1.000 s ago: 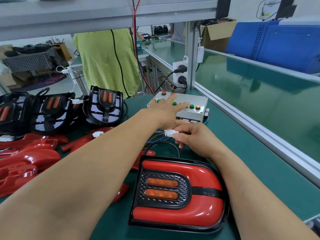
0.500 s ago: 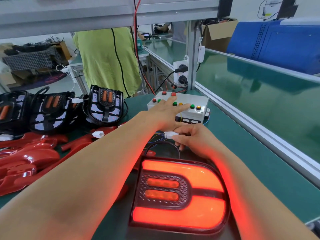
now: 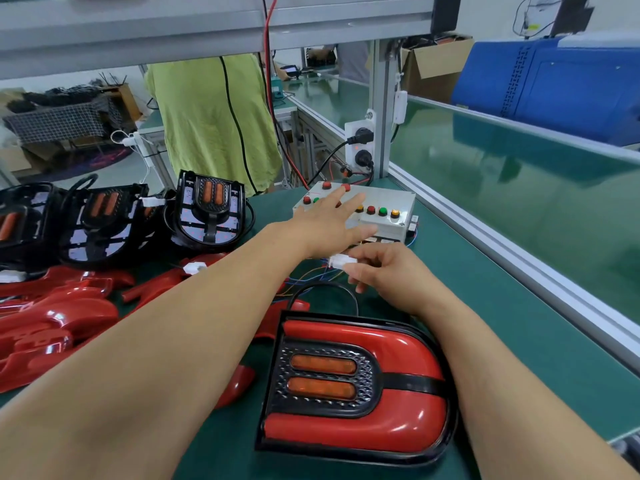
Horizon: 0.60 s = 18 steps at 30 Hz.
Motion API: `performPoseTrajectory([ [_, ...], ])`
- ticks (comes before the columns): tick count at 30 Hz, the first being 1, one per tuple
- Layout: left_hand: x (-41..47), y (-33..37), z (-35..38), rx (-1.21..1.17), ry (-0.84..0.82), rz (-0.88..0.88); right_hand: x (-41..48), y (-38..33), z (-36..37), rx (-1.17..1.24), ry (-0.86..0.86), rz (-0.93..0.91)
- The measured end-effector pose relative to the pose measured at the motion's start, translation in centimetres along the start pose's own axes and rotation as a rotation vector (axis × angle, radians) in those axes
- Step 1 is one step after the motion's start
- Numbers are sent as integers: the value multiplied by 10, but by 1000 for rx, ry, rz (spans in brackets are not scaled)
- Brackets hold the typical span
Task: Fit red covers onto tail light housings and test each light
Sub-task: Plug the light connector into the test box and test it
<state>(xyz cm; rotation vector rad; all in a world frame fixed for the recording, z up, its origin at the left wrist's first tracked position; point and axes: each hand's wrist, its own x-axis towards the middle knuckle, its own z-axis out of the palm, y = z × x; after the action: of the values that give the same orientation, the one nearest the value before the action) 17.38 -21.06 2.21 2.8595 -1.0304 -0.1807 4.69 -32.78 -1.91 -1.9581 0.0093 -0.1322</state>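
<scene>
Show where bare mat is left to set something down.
Bare mat lies between the tail light and the aluminium rail. Red covers and housings crowd the left; wires and the right hand, gripping a white connector, fill the gap before the test box.

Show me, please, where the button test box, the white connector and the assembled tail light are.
button test box (image 3: 391,199), head view, bare grey lid
white connector (image 3: 341,262), head view, white plastic body
assembled tail light (image 3: 346,375), head view, black grille between amber lenses
</scene>
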Motion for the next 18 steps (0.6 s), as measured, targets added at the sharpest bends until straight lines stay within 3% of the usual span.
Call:
performPoseTrajectory([
  [4,-13,4,-6,-37,121,14,0,-1,0,10,16,-14],
  [9,-50,1,-15,-429,341,27,1,-1,1,43,33,-39],
  [13,-76,-5,-8,-575,229,28,1,-1,0,36,38,-61],
  [18,-89,-5,3,-455,195,71,-1,-2,-1,20,33,-91],
])
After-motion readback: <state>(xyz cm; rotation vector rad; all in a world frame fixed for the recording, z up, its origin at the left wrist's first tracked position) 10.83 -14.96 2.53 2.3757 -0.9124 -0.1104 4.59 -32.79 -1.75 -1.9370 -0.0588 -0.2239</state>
